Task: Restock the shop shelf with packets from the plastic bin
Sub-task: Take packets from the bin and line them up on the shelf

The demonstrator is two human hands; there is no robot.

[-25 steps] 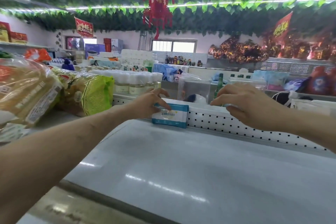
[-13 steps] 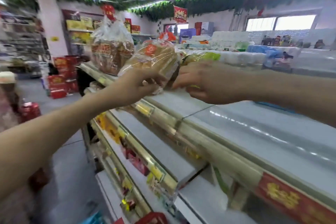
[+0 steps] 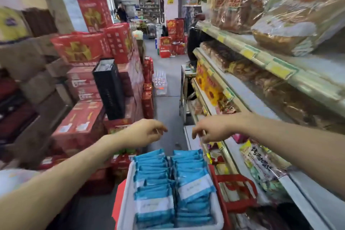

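Note:
A white plastic bin (image 3: 124, 203) stands low in front of me, packed with two rows of blue and white packets (image 3: 190, 188). My left hand (image 3: 143, 132) hovers above the bin's far end, fingers loosely curled and holding nothing. My right hand (image 3: 212, 130) hangs beside it, a little to the right, fingers pointing down and empty. The shop shelf (image 3: 265, 61) runs along my right side, with bagged bread on its upper tiers.
Red gift boxes (image 3: 82, 117) and a black box (image 3: 110, 87) are stacked on the left of the narrow aisle (image 3: 168, 87). A red basket handle (image 3: 237, 190) sits right of the bin. Snack bags fill the lower shelf tiers (image 3: 261, 162).
My view has swung from the top shelf down the aisle to the bin. Both hands have come down from the shelf and now hover empty above the packets.

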